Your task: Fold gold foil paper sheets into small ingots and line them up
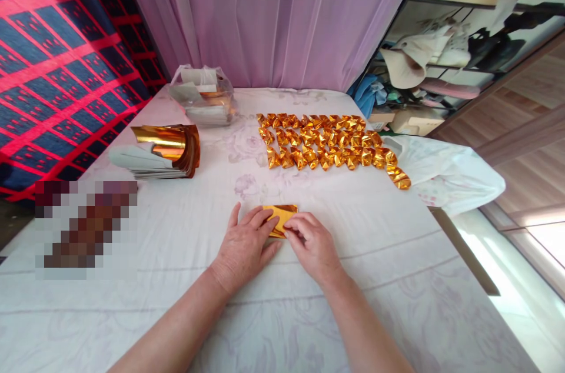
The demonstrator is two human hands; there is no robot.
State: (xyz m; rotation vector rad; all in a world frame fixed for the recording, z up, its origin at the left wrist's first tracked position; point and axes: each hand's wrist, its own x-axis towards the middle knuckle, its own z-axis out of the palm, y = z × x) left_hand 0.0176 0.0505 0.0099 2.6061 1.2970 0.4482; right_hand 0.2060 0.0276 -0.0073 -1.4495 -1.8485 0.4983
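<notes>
A small sheet of gold foil paper [282,215] lies flat on the white flowered cloth [185,232] in front of me. My left hand [245,246] rests palm down with its fingertips pressing the sheet's left part. My right hand [312,243] presses the sheet's right lower edge with curled fingers. Both hands touch the paper, and part of it is hidden beneath them. Further back, several folded gold paper pieces [326,140] lie in rows.
A curled stack of gold and silver sheets [163,150] sits at the left. A clear plastic bag of paper [203,96] stands at the back. A white plastic bag [441,173] lies at the right edge. Purple curtain behind; a blurred patch at the left.
</notes>
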